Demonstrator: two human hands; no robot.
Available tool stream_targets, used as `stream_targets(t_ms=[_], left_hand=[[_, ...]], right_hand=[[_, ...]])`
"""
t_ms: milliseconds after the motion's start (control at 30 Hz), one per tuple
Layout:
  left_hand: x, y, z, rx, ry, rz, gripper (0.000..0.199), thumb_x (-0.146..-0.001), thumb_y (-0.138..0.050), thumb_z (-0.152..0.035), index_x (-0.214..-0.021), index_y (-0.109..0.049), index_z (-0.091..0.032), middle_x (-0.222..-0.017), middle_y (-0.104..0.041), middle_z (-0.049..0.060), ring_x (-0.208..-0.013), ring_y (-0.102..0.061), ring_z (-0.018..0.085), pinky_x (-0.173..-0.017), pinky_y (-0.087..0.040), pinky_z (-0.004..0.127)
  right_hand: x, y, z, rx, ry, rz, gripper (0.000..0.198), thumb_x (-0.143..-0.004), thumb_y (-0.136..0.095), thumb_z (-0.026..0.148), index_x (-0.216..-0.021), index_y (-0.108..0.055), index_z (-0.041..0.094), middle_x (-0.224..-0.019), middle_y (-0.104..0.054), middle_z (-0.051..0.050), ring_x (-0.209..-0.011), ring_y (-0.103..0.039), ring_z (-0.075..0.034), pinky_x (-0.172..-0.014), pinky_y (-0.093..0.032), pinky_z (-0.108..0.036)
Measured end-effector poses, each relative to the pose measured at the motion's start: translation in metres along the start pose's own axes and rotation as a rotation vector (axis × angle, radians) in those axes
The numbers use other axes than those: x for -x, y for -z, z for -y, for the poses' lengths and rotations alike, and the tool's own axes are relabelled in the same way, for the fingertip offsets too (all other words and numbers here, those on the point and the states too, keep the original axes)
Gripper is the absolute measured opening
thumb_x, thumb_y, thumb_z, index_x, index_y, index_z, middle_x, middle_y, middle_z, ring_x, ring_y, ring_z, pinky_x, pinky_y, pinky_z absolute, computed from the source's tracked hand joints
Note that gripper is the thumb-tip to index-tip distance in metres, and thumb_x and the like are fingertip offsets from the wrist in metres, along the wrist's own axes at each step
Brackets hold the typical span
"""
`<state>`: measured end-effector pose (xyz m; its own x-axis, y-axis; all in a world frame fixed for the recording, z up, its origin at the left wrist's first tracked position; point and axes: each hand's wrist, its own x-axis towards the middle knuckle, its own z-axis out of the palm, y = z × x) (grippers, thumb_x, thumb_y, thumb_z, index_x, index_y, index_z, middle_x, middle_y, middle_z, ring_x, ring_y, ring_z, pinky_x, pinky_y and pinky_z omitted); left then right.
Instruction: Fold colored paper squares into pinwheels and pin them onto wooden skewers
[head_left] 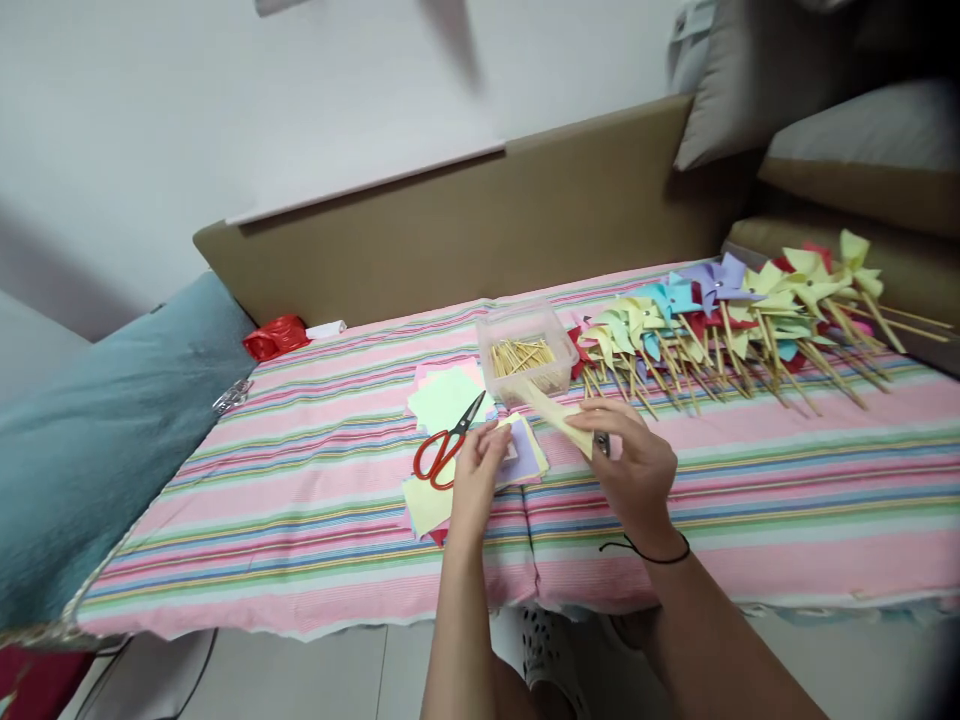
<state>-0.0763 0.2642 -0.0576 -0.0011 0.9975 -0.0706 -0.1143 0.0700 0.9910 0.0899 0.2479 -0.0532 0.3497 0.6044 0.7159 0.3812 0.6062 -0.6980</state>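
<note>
My right hand (634, 460) pinches a strip of pale yellow paper (555, 412), which extends up to the left across the front of the clear plastic box (496, 390). A small dark object (601, 442) shows at its fingers, too small to name. My left hand (480, 460) is over the paper sheets, fingers drawn together; whether anything is in them I cannot make out. Scissors (442, 450) with red handles lie beside it, blades slightly apart. Beneath are a purple sheet (529, 452), a yellow sheet (429, 505) and a pale green stack (448, 398).
Thin wooden sticks (523, 357) fill the box. Several paper pinwheels (720, 285) on sticks are heaped at the right. A red plastic bag (276, 338), a white item (326, 329) and shiny metal pieces (232, 397) lie left on the striped cloth (300, 470).
</note>
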Motion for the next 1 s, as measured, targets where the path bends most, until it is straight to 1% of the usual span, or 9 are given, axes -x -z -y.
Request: stream_targets(t_ms=[100,200,267,333,400,533,667,833,1000], left_hand=[[0.023,-0.011,-0.014,0.325,0.104,0.105,0.066,-0.081,-0.040,-0.069,-0.109,-0.064,-0.014,-0.108,-0.070,0.015,-0.107,-0.063,0.028,-0.092,-0.049,0.041],[0.047,-0.022,-0.023,0.374,0.157,0.189,0.081,-0.073,-0.035,-0.080,-0.098,-0.070,-0.012,-0.096,-0.073,0.017,-0.102,-0.065,0.031,-0.086,-0.051,0.041],[0.064,-0.028,-0.024,0.361,0.175,0.211,0.074,-0.068,-0.050,-0.078,-0.093,-0.072,-0.012,-0.091,-0.074,0.016,-0.096,-0.067,0.031,-0.081,-0.053,0.040],[0.083,-0.034,-0.024,0.312,0.199,0.233,0.057,-0.062,-0.070,-0.061,-0.091,-0.072,-0.011,-0.088,-0.074,0.015,-0.087,-0.069,0.030,-0.075,-0.054,0.037],[0.104,-0.040,-0.024,0.241,0.225,0.226,0.045,-0.061,-0.078,-0.046,-0.088,-0.073,-0.010,-0.082,-0.075,0.014,-0.075,-0.070,0.026,-0.066,-0.053,0.033],[0.145,-0.050,-0.031,0.215,0.199,0.207,0.033,-0.067,-0.076,-0.036,-0.088,-0.073,-0.010,-0.080,-0.075,0.011,-0.065,-0.069,0.021,-0.063,-0.052,0.030],[0.174,-0.055,-0.044,0.191,0.173,0.175,0.031,-0.068,-0.076,-0.035,-0.087,-0.073,-0.011,-0.075,-0.074,0.009,-0.062,-0.067,0.020,-0.061,-0.051,0.029],[0.200,-0.055,-0.055,0.073,0.109,0.163,0.032,-0.067,-0.075,-0.037,-0.087,-0.073,-0.012,-0.074,-0.073,0.008,-0.063,-0.065,0.020,-0.059,-0.049,0.027],[0.228,-0.054,-0.059,-0.089,0.068,0.208,0.032,-0.067,-0.075,-0.039,-0.084,-0.072,-0.012,-0.076,-0.072,0.007,-0.065,-0.063,0.019,-0.060,-0.048,0.027]], right_hand=[[0.001,0.019,0.014,0.041,0.118,0.110,0.026,-0.076,-0.055,0.007,-0.065,-0.067,0.028,-0.086,-0.073,0.000,-0.103,-0.061,-0.026,-0.092,-0.047,-0.052],[0.012,0.042,0.029,0.100,0.110,0.125,0.027,-0.077,-0.056,0.009,-0.062,-0.068,0.028,-0.111,-0.069,-0.001,-0.118,-0.052,-0.028,-0.097,-0.041,-0.054],[0.023,0.059,0.038,0.103,0.092,0.137,0.027,-0.077,-0.056,0.010,-0.063,-0.069,0.028,-0.125,-0.063,0.000,-0.123,-0.047,-0.029,-0.099,-0.039,-0.054],[0.035,0.077,0.047,0.096,0.088,0.150,0.027,-0.078,-0.056,0.010,-0.064,-0.070,0.028,-0.131,-0.059,0.000,-0.125,-0.045,-0.029,-0.100,-0.037,-0.055],[0.045,0.094,0.056,0.097,0.082,0.168,0.026,-0.078,-0.057,0.011,-0.064,-0.071,0.028,-0.132,-0.058,-0.001,-0.126,-0.044,-0.030,-0.100,-0.036,-0.055],[0.062,0.118,0.081,0.050,-0.014,0.180,0.024,-0.078,-0.059,0.013,-0.064,-0.072,0.028,-0.126,-0.063,-0.003,-0.124,-0.048,-0.030,-0.099,-0.039,-0.054],[0.074,0.131,0.112,-0.217,-0.223,0.150,0.019,-0.080,-0.064,0.021,-0.063,-0.071,0.028,-0.109,-0.071,-0.005,-0.110,-0.060,-0.026,-0.088,-0.050,-0.044],[0.090,0.156,0.131,-0.490,-0.381,0.433,0.008,-0.080,-0.067,0.029,-0.078,-0.075,0.027,-0.097,-0.074,-0.005,-0.095,-0.068,-0.022,-0.085,-0.053,-0.039],[0.106,0.174,0.147,-0.552,-0.589,0.489,0.009,-0.072,-0.075,0.028,-0.079,-0.077,0.023,-0.084,-0.074,-0.005,-0.080,-0.069,-0.018,-0.075,-0.054,-0.029]])
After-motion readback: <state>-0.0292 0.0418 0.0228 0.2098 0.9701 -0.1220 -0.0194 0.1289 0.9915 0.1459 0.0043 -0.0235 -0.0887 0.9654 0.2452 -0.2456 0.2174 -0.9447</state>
